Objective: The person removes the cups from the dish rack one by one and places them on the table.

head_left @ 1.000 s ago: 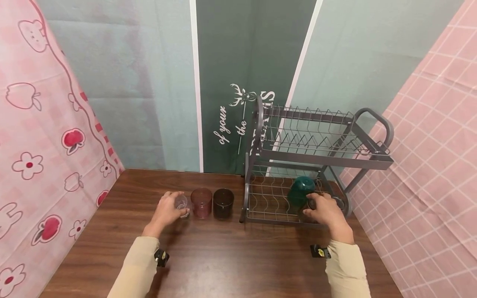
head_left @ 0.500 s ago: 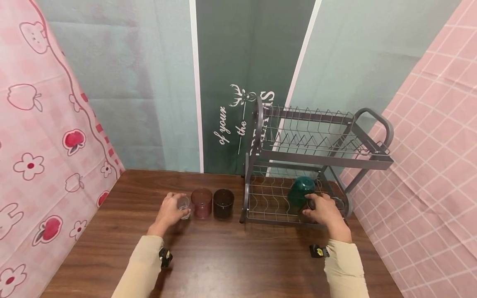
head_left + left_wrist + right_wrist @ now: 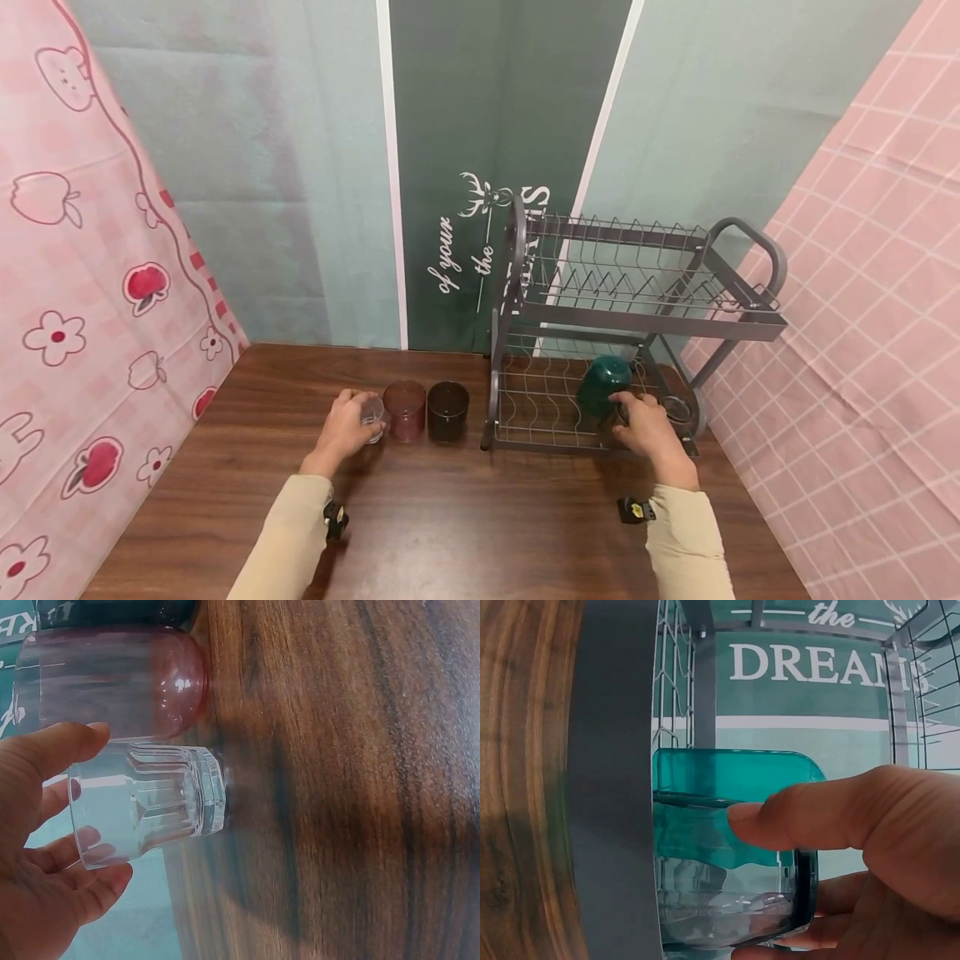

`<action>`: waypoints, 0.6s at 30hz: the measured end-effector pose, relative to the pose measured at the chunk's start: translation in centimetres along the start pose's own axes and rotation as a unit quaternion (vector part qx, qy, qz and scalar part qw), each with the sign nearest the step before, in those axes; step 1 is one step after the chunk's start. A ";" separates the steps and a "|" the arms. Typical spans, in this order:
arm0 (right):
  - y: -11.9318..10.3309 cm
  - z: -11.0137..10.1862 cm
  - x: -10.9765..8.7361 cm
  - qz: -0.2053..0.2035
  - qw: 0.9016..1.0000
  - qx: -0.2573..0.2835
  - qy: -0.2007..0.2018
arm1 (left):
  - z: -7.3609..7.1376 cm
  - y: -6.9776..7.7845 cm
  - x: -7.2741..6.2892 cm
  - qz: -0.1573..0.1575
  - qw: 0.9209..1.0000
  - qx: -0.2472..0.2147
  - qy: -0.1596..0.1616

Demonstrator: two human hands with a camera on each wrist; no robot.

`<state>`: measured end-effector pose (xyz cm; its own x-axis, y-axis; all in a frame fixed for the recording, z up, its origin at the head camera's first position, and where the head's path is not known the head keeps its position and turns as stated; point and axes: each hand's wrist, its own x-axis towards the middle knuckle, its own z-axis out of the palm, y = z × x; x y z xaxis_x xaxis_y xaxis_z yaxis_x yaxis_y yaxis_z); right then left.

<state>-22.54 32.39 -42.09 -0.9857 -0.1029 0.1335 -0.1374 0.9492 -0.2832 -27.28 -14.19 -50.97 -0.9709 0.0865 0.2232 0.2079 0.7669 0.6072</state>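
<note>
- On the far left, we see a pink cloth (image 3: 90,333) printed with apples and flowers.
- Next, the person's left hand (image 3: 345,425) reaches forward from a cream sleeve (image 3: 281,533), its thumb and fingers spread partway and curved around the mouth of a clear glass (image 3: 154,799), gripping its sides.
- That clear glass is colourless, with a fluted lower part and a thick base; we find it upright at the left of the row, at the brown table (image 3: 450,517), though we cannot tell whether its base touches the wood.
- Just beside it stand a pinkish glass (image 3: 405,412), see-through and rounded at the bottom, and a dark brown glass (image 3: 447,412), both upright.
- Further right is a grey two-tier rack (image 3: 645,320); on its lower tier a teal glass (image 3: 606,387) sits upside down.
- The right hand (image 3: 648,429) reaches in there, thumb and fingers bent to either side of a greyish see-through glass (image 3: 739,877), holding it bottom up right beside the teal one.
- At the far right hangs a pink cloth with white grid lines (image 3: 847,333).
</note>
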 end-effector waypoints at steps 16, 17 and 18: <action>-1.6 -2.9 -0.4 -0.014 1.000 0.008 0.016 | -2.8 1.6 -0.7 0.029 0.998 0.050 0.021; -1.7 -3.0 -0.4 -0.015 1.000 0.008 0.017 | -2.9 1.7 -0.6 0.030 0.998 0.049 0.017; -1.8 -3.0 -0.4 -0.017 1.000 0.008 0.019 | -2.9 1.8 -0.6 0.031 0.998 0.049 0.014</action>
<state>-21.62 31.66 -38.80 -0.9761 -0.1234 0.1788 -0.1726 0.9403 -0.2932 -25.97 -14.68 -47.82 -0.9528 0.1190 0.2793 0.2530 0.8196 0.5141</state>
